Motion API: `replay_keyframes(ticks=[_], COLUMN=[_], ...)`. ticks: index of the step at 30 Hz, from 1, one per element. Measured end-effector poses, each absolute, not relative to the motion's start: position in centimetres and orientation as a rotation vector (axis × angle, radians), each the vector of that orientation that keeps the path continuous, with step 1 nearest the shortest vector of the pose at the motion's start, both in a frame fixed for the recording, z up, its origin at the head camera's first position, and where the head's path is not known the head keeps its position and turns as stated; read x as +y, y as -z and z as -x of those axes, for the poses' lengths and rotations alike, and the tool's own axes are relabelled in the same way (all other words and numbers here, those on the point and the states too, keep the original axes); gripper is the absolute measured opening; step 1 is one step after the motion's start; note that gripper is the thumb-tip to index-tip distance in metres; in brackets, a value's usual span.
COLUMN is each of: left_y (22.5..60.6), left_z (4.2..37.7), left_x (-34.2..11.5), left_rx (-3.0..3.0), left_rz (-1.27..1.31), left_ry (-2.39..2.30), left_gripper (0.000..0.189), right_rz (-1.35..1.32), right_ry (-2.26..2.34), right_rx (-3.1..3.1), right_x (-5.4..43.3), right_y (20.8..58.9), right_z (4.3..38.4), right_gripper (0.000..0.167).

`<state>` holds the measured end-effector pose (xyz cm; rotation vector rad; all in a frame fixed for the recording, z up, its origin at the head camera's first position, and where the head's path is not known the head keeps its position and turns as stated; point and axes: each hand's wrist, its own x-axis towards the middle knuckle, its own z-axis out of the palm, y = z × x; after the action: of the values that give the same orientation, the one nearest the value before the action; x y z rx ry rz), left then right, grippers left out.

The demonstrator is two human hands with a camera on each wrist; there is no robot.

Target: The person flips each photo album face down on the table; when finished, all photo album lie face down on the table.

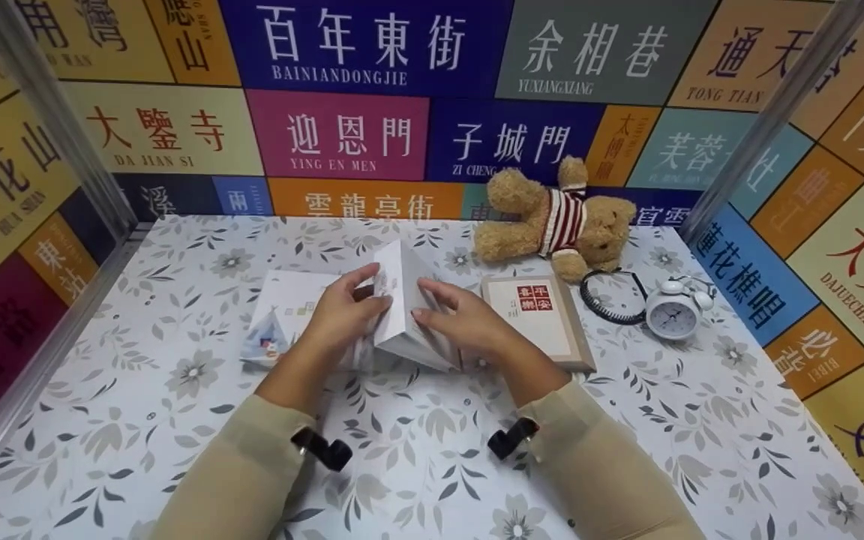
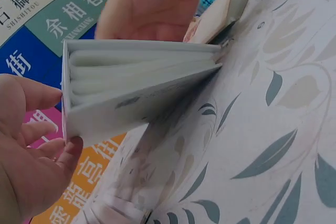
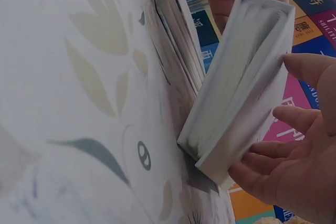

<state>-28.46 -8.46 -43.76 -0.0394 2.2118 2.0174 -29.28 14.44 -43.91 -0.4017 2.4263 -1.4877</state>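
Observation:
A white photo album (image 1: 400, 289) stands on edge on the flowered table between my hands, its covers slightly apart. Thick stacked pages show from below in the left wrist view. At one outer edge, my left hand (image 1: 346, 307) pinches the album between thumb and fingers. My right hand (image 1: 469, 319) lies against the opposite side, its spread fingertips (image 3: 294, 114) touching the cover. A pale picture book (image 1: 282, 300) with a tent drawing lies beside and partly behind my left hand. Close to my right hand is a framed box (image 1: 544, 330) with red square lettering.
A teddy bear (image 1: 567, 229) in a striped shirt lies at the back right. In front of it are a black toothed headband (image 1: 589, 304) and a white alarm clock (image 1: 673, 311). Colourful lettered panels (image 1: 342, 139) enclose the table (image 1: 199, 450) at the back and sides.

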Motion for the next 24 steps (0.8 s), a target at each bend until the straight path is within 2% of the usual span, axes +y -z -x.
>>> replay_keyframes(ticks=[11,19,24], left_y=[42.3,42.3,42.9], left_z=[27.6,27.2,27.0], left_x=[-7.6,-7.1,-6.9], left_rx=[2.216,2.170,2.186], left_rz=[0.009,-0.239,-0.293], left_ry=[-2.154,-2.126,-2.005], left_gripper=[0.062,0.059,0.053], right_rz=[0.360,0.392,0.385], right_ry=[1.848,1.941,2.003], right_rx=[2.113,1.976,1.963], right_x=[13.9,15.1,15.5], right_y=[43.5,43.1,42.7], right_z=[29.0,29.7,29.8], right_gripper=[0.063,0.064,0.066])
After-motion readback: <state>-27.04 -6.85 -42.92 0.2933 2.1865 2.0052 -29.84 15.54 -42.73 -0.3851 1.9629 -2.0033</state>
